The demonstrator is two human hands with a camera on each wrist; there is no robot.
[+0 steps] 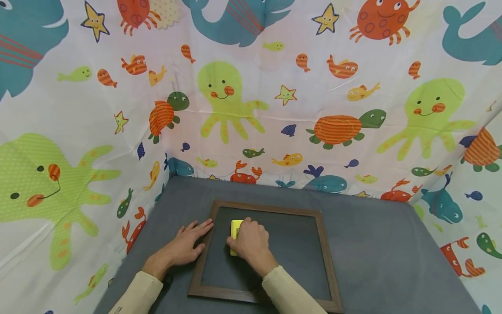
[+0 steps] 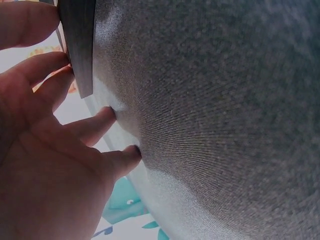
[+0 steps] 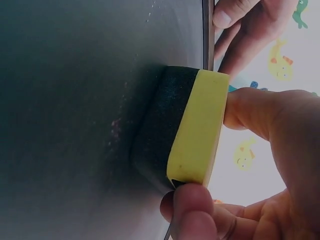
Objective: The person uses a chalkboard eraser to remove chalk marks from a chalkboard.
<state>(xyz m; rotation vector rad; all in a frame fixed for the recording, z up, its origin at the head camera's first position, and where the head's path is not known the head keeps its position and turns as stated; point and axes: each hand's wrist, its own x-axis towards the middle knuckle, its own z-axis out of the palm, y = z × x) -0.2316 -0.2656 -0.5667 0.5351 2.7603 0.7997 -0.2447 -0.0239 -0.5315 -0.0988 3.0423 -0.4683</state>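
Observation:
A chalkboard (image 1: 292, 250) with a brown wooden frame (image 1: 270, 208) lies flat in front of me. My right hand (image 1: 254, 242) grips a yellow board eraser (image 1: 235, 227) on the left half of the board. In the right wrist view, the thumb and fingers hold the yellow body of the eraser (image 3: 200, 127), its dark felt side against the board surface. Small pale specks show on the board beside it. With fingers spread and fairly straight, my left hand (image 1: 182, 247) rests at the frame's left side; the left wrist view shows fingertips touching the frame edge (image 2: 81, 45).
The board lies on a dark grey cloth-covered table (image 1: 388, 248). White fabric walls (image 1: 270, 78) printed with sea animals rise behind it and on both sides.

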